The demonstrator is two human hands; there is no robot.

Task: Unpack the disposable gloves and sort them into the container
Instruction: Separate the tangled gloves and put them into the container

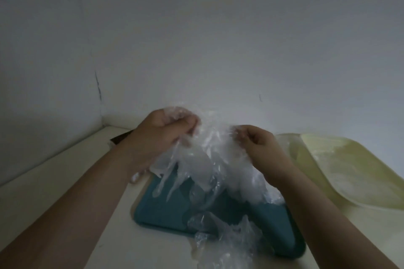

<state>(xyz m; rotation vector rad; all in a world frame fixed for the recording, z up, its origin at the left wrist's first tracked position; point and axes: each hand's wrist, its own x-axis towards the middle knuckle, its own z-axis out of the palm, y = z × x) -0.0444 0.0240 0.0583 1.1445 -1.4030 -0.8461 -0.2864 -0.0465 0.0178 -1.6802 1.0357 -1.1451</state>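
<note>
A bunch of clear disposable plastic gloves (203, 159) hangs in the air between my hands, glove fingers dangling down. My left hand (166, 131) grips the bunch at its upper left, fingers curled around the plastic. My right hand (255, 140) pinches the upper right part of the same bunch. Below them lies a teal tray (166, 209) on the pale table. More crumpled clear gloves (223, 238) lie on the tray's near edge and spill onto the table.
A pale yellow tray (341, 168) sits at the right, partly covered by a thin clear film. A small dark object (120, 137) lies behind my left wrist near the wall. Grey walls close the table off at the back and left.
</note>
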